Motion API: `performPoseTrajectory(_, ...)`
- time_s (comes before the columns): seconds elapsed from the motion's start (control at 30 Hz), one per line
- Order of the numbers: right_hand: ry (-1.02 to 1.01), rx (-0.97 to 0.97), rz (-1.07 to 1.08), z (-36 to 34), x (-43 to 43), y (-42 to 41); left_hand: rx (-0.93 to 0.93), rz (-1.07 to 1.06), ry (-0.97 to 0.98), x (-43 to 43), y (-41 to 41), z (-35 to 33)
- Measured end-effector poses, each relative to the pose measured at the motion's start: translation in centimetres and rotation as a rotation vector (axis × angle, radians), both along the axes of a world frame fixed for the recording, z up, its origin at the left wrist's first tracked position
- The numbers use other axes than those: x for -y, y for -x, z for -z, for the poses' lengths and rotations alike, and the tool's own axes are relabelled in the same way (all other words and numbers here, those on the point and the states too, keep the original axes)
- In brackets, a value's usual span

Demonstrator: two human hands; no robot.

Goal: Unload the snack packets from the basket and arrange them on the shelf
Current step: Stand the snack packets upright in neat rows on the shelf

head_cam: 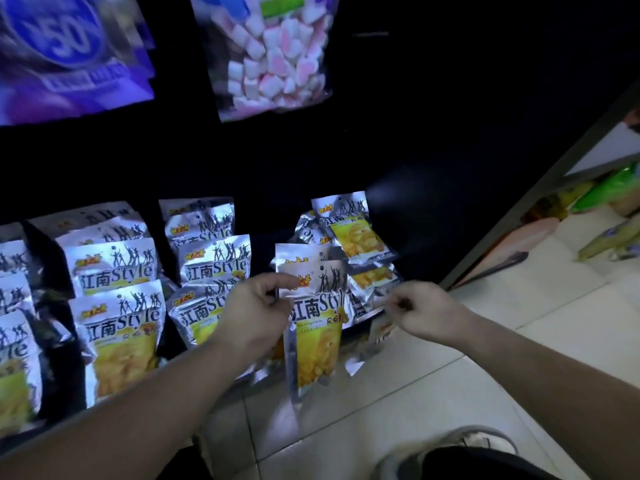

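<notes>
Beside the dark shelf (426, 216), left hand (256, 310) pinches a snack packet (315, 341); right hand (424, 311) grip unclear.

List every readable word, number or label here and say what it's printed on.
"江南Style": the silver-and-yellow snack packets in rows, and the held packet pinched by the left hand.
"50": the blue pack at upper left.
The packets' orange logos and small print, the blue pack's lower lettering and the marshmallow bag label are too blurred to read.

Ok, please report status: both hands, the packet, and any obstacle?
Left hand grips one snack packet near its top, before the shelved packets. Right hand curled beside it, grip unclear. Basket not in view.
</notes>
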State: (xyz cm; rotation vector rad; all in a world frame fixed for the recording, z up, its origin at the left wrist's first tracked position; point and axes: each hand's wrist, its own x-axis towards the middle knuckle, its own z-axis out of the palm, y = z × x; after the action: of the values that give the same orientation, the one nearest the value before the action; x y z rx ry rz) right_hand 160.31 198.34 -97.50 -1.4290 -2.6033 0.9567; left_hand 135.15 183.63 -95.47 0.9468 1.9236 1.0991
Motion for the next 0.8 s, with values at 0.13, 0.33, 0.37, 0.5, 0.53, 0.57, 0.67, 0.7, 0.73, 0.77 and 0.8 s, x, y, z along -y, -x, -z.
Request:
performPoseTrajectory(0.13,-0.128,-0.163,-0.095,-8.1,3.9,1.8,-0.016,0.046,-0.059,1.0,1.7,-4.5)
performPoseTrajectory(0.33,-0.245,-0.313,-0.154,-16.0,8.8,3.4,-0.075,0.101,-0.112,3.3,3.3,-9.7)
performPoseTrajectory(0.37,-0.223,-0.338,-0.107,-16.6,9.1,3.4,-0.072,0.098,-0.122,3.6,3.8,-10.2)
performPoseTrajectory(0.5,-0.115,-0.412,0.012,-17.4,10.0,4.0,-0.047,0.099,-0.141,4.2,5.4,-11.5)
performPoseTrajectory(0.53,-0.072,-0.444,0.019,-17.4,10.1,4.3,-0.045,0.123,-0.139,4.3,5.4,-11.9)
performPoseTrajectory(0.57,-0.019,-0.478,0.018,-17.4,10.0,4.6,-0.035,0.151,-0.131,4.3,5.3,-12.2)
performPoseTrajectory(0.67,0.073,-0.569,0.038,-17.4,8.9,5.6,0.074,0.277,-0.082,3.9,4.4,-13.2)
performPoseTrajectory(0.7,0.076,-0.592,0.06,-17.2,8.5,5.8,0.113,0.329,-0.074,3.9,4.0,-13.5)
performPoseTrajectory(0.73,0.076,-0.606,0.086,-16.9,8.1,6.1,0.142,0.367,-0.074,3.9,3.7,-13.8)
performPoseTrajectory(0.77,0.076,-0.612,0.103,-16.5,7.7,6.3,0.172,0.388,-0.082,4.0,3.5,-14.0)
performPoseTrajectory(0.8,0.071,-0.609,0.106,-16.2,7.5,6.5,0.201,0.392,-0.092,3.9,3.2,-14.2)
